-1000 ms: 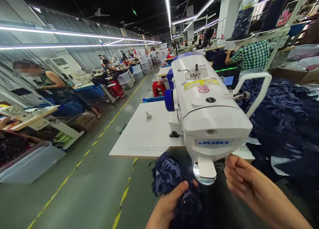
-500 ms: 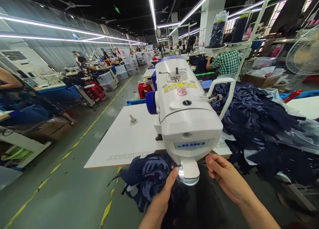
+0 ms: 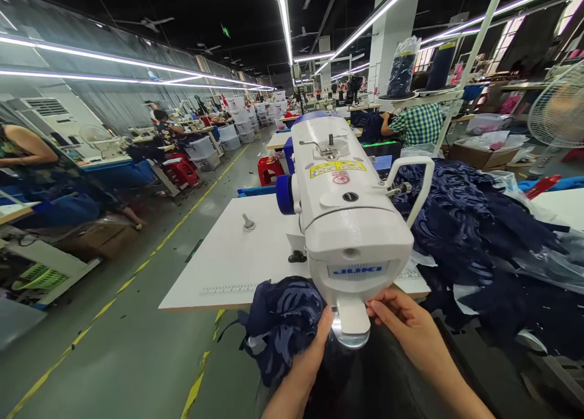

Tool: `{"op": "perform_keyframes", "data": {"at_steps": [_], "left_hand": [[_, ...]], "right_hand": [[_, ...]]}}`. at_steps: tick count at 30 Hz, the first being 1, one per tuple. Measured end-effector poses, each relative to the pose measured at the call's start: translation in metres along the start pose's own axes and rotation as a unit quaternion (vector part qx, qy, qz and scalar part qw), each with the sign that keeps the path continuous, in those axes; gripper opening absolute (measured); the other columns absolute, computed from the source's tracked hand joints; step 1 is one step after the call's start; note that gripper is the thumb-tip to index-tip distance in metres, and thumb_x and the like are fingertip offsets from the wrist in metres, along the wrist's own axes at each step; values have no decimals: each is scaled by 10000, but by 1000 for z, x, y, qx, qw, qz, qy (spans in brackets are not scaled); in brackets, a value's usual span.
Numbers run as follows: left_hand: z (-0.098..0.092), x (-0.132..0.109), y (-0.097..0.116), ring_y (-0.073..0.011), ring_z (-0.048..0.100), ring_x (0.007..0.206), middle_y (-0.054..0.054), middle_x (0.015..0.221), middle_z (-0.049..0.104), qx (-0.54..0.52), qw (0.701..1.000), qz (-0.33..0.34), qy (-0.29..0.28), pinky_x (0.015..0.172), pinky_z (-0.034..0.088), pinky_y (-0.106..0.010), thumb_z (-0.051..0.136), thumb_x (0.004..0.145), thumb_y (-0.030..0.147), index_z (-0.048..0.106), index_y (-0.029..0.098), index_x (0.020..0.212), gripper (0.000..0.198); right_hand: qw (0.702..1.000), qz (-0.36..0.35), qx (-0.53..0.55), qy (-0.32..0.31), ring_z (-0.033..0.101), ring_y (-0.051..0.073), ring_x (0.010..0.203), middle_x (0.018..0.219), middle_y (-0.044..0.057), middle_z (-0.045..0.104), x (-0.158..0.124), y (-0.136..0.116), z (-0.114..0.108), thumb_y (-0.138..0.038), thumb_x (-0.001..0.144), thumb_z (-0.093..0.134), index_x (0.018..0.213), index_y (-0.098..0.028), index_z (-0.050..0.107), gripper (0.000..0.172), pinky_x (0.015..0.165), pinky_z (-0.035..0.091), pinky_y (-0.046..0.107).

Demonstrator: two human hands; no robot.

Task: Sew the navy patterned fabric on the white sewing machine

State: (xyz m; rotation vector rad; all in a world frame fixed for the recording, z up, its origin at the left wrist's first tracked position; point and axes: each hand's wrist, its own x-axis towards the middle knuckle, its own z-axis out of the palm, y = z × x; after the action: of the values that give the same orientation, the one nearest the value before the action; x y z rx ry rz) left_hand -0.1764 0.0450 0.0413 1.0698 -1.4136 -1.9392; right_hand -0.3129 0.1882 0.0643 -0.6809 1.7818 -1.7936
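Observation:
A white sewing machine (image 3: 353,224) stands end-on in front of me, its head reaching over the table's near edge. At the left of the machine's head, my left hand (image 3: 308,361) grips a bunched navy fabric piece (image 3: 287,315) with a lighter, lace-like pattern; most of its fingers are hidden by cloth. My right hand (image 3: 406,322) is closed in a pinch just right of the clear guard (image 3: 350,339) under the head. Whatever its fingertips hold is too small or hidden to tell. The needle area lies out of sight behind the machine's head.
A heap of navy fabric pieces (image 3: 483,224) lies right of the machine. Two dark thread cones (image 3: 404,72) stand above it on a stand. A white tabletop (image 3: 241,249) extends left, beside a yellow-taped aisle (image 3: 168,239). Co-workers sit farther off.
My right hand has moved left, closer to the guard under the machine's head. My left hand keeps its hold on the navy fabric. The view has shifted slightly.

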Motion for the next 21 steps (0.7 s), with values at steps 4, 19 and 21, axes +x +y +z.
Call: {"op": "perform_keyframes", "data": {"at_steps": [4,19,21], "left_hand": [[-2,-2,15,-312,483,1298,-52,1155,694,87,992,64,-69,1187,307,-451,763,725,424,737,233,1000,336],[0,-5,28,-373,500,1265,-69,1108,700,-225,967,-121,13,1012,505,-459,811,600,339,717,294,1110,521],[-4,-9,30,-389,484,1276,-77,1143,684,-243,961,-127,24,973,521,-515,825,577,341,692,288,1162,602]], "right_hand": [[951,-246,-187,20,662,128,799,874,-3,701,0,8,1,-287,917,594,941,-258,671,86,727,525,197],[796,-483,-364,-10,610,171,857,912,28,687,16,2,0,-98,903,520,1111,-276,648,303,802,428,316],[791,-487,-369,-17,600,172,900,958,36,685,17,-2,1,-93,911,501,1128,-264,640,309,855,418,331]]}}
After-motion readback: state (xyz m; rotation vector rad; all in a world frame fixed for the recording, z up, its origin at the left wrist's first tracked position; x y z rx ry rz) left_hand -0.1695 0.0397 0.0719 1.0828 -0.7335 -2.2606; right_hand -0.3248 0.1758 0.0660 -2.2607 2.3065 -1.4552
